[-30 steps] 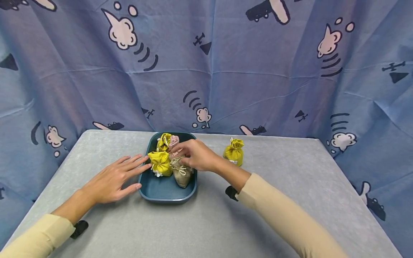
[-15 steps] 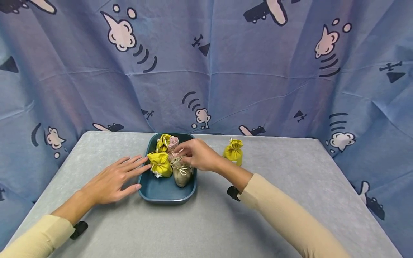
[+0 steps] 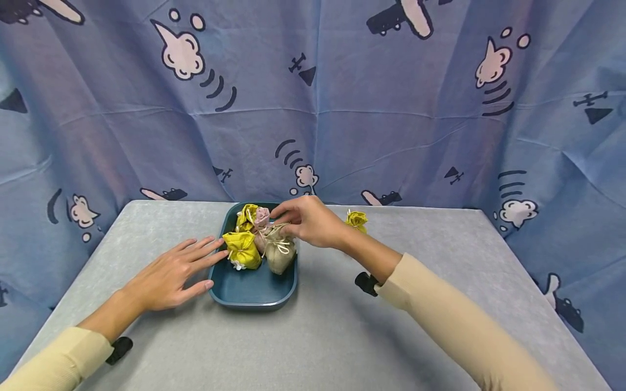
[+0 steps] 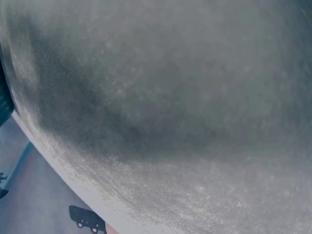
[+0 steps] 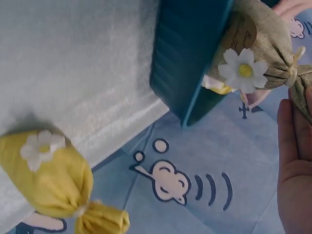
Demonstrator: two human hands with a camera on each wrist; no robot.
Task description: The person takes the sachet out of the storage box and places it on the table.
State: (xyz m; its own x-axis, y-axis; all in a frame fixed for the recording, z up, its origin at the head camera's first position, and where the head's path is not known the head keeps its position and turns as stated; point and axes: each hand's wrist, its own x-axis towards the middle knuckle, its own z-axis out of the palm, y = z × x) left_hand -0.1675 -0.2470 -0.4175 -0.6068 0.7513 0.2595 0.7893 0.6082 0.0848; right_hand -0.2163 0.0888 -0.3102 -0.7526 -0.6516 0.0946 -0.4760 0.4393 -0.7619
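Two cream sleeves [image 3: 455, 315] reach in from the near side over a grey bench [image 3: 210, 347], which extends farther to the right of the blue tray [image 3: 251, 302] than to its left. Left hand [image 3: 171, 274]: released, fingers straight and spread, fingertips at the tray's left rim, just beside the front yellow pouch [image 3: 243, 252]; contact with it cannot be told. Right hand [image 3: 313, 222]: pinches the gathered neck of the taupe drawstring pouch [image 3: 281, 258], neck up, by the tray's right wall; base contact with the tray floor cannot be told. Right wrist view: white flower [image 5: 243, 70] and brown label [image 5: 241, 31] on that pouch. Farther back in the tray: dusty-pink pouch [image 3: 262, 217] and rear yellow pouch [image 3: 246, 217], side by side. Outside, right of the tray: another yellow pouch [image 3: 357, 218], partly behind the right forearm [image 3: 374, 248], near the bench's far edge. Patterned blue curtain [image 3: 313, 65] hangs just beyond that edge, behind tray and pouches; tray's far rim sits near it too.
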